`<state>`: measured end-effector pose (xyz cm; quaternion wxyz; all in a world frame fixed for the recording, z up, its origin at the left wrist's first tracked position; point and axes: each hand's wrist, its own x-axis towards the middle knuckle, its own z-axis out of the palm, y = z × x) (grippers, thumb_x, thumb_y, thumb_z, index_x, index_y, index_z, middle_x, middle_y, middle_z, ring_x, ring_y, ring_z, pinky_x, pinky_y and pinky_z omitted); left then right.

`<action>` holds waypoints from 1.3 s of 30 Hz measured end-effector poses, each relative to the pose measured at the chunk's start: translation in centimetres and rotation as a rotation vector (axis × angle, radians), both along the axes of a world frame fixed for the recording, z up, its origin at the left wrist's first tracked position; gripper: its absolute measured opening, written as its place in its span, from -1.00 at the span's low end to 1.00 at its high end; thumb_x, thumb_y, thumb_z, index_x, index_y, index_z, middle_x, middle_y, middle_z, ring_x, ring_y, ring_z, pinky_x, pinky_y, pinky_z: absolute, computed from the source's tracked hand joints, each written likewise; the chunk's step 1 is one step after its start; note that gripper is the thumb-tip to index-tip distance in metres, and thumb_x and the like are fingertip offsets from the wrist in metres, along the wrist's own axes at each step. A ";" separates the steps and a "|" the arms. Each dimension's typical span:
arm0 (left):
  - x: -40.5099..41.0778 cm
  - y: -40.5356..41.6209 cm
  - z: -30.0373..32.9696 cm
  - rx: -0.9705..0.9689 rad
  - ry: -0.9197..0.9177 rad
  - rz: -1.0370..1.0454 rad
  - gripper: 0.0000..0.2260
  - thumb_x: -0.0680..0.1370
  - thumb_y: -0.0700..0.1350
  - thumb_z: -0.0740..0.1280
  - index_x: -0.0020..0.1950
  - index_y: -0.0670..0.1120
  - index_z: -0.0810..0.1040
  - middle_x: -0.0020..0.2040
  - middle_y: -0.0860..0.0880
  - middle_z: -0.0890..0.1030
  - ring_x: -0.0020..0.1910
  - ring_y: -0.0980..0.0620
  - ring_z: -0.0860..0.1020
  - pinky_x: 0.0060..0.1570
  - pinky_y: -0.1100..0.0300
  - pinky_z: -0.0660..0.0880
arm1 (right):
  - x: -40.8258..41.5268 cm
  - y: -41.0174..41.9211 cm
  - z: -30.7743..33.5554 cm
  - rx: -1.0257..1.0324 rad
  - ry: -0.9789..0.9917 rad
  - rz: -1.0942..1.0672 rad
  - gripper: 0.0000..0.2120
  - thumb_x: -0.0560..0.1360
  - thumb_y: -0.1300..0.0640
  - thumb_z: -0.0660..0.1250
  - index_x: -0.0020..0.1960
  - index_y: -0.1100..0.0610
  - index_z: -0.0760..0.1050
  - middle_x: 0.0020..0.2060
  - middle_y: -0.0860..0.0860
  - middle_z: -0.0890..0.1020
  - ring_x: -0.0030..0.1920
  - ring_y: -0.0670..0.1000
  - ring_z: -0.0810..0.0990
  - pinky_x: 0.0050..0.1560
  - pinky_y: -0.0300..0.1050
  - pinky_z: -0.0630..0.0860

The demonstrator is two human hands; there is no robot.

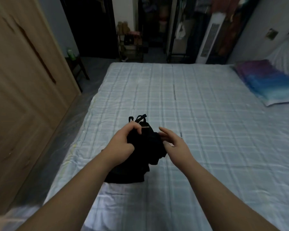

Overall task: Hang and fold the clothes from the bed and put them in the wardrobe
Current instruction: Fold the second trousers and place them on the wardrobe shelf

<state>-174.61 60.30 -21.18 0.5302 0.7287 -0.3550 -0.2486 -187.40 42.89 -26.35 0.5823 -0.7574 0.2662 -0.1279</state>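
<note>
A bunched black garment with thin straps and a small metal clasp hangs over the near left part of the bed. My left hand grips its upper part, fingers curled round the cloth near the straps. My right hand is beside the garment on its right, fingers straight and spread, fingertips touching the cloth's edge. The lower end of the garment rests on the checked light-blue sheet. The wooden wardrobe stands shut along the left.
A purple-and-blue pillow lies at the bed's right side. Beyond the bed's far end are a shoe rack, a white standing unit and hanging clothes. A stool with a green bottle stands by the wardrobe.
</note>
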 end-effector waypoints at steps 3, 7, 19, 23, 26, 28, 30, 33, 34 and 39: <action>-5.7 -1.1 1.2 -0.048 0.042 0.089 -0.48 0.31 -0.59 0.10 -0.05 -0.01 0.47 -0.23 0.13 0.52 -0.31 0.13 0.47 -0.39 0.19 0.40 | -5.0 -1.4 0.8 -0.052 0.110 0.119 -0.38 0.56 0.26 0.29 0.54 -0.13 0.28 0.33 -0.14 0.46 0.25 -0.24 0.49 0.23 -0.31 0.44; -9.3 -2.5 4.3 -0.132 0.038 0.198 -0.44 0.23 -0.62 0.06 -0.22 0.02 0.51 -0.26 0.14 0.55 -0.29 0.20 0.52 -0.39 0.27 0.43 | -8.6 -2.8 2.7 0.034 0.101 0.192 -0.31 0.37 0.13 0.30 0.48 -0.18 0.36 0.37 -0.12 0.50 0.33 -0.08 0.51 0.40 0.01 0.44; -9.7 -1.8 13.8 -0.347 -0.047 0.353 -0.45 0.25 -0.62 0.04 -0.26 -0.01 0.56 -0.05 -0.13 0.58 -0.12 -0.02 0.58 -0.30 0.21 0.52 | -11.2 -3.9 8.9 -0.142 0.163 0.355 -0.72 0.47 0.11 0.36 0.15 -0.08 0.62 0.00 -0.13 0.72 0.03 -0.13 0.69 0.13 -0.04 0.61; -8.7 -0.7 14.7 -0.240 -0.103 0.352 -0.29 0.36 -0.61 0.08 0.06 0.13 0.67 0.17 0.01 0.60 0.07 0.09 0.60 -0.13 0.24 0.61 | -11.0 -2.9 12.0 -0.182 0.067 0.242 -0.86 0.53 0.14 0.38 0.05 0.04 0.66 -0.09 0.02 0.74 -0.03 0.02 0.72 0.12 0.08 0.63; -6.8 0.0 14.7 -0.090 -0.221 0.314 -0.29 0.46 -0.53 0.14 0.32 0.20 0.54 0.30 0.09 0.51 0.18 0.11 0.53 -0.04 0.32 0.57 | -10.8 -2.2 15.2 -0.024 -0.059 0.195 -0.85 0.57 0.23 0.36 0.09 0.09 0.65 -0.04 0.08 0.74 -0.02 0.05 0.73 0.02 -0.04 0.65; -5.6 0.1 14.2 0.025 -0.299 0.261 -0.29 0.51 -0.45 0.21 0.47 0.23 0.37 0.45 0.06 0.39 0.34 0.02 0.46 0.12 0.27 0.51 | -10.7 -1.4 17.1 0.055 -0.095 0.228 -0.83 0.58 0.24 0.33 0.12 0.10 0.64 -0.02 0.06 0.74 0.00 0.05 0.73 -0.05 -0.12 0.62; -4.9 0.0 13.4 0.150 -0.325 0.197 -0.23 0.52 -0.42 0.28 0.55 0.25 0.21 0.59 0.01 0.16 0.51 -0.04 0.28 0.09 0.37 0.41 | -10.2 -0.9 17.8 0.085 -0.110 0.235 -0.83 0.59 0.22 0.33 0.14 0.08 0.63 -0.01 0.03 0.75 0.01 0.04 0.73 -0.02 -0.09 0.62; -5.0 0.1 12.0 0.198 -0.254 0.151 -0.14 0.49 -0.41 0.32 0.56 0.30 0.10 0.57 0.03 0.12 0.48 -0.05 0.32 -0.18 0.48 0.45 | -9.4 -0.4 17.3 0.029 -0.137 0.140 -0.82 0.61 0.17 0.32 0.18 0.01 0.60 0.04 0.00 0.73 0.04 0.01 0.71 0.12 0.03 0.63; -5.3 0.2 11.5 0.168 -0.202 0.132 -0.13 0.48 -0.42 0.31 0.57 0.28 0.10 0.49 0.05 0.24 0.35 -0.03 0.47 -0.19 0.41 0.50 | -9.3 -0.3 17.0 -0.011 -0.140 0.117 -0.81 0.61 0.14 0.31 0.18 -0.02 0.59 0.05 -0.03 0.72 0.06 -0.01 0.70 0.16 0.06 0.62; -5.4 0.6 8.4 0.079 0.007 0.029 -0.10 0.43 -0.33 0.41 0.57 0.27 0.07 0.45 -0.02 0.34 0.13 -0.01 0.62 0.11 0.03 0.62 | -8.7 1.1 16.1 -0.232 -0.089 0.088 -0.80 0.61 0.13 0.30 0.15 -0.15 0.50 0.05 -0.17 0.64 0.07 -0.14 0.61 0.04 -0.21 0.53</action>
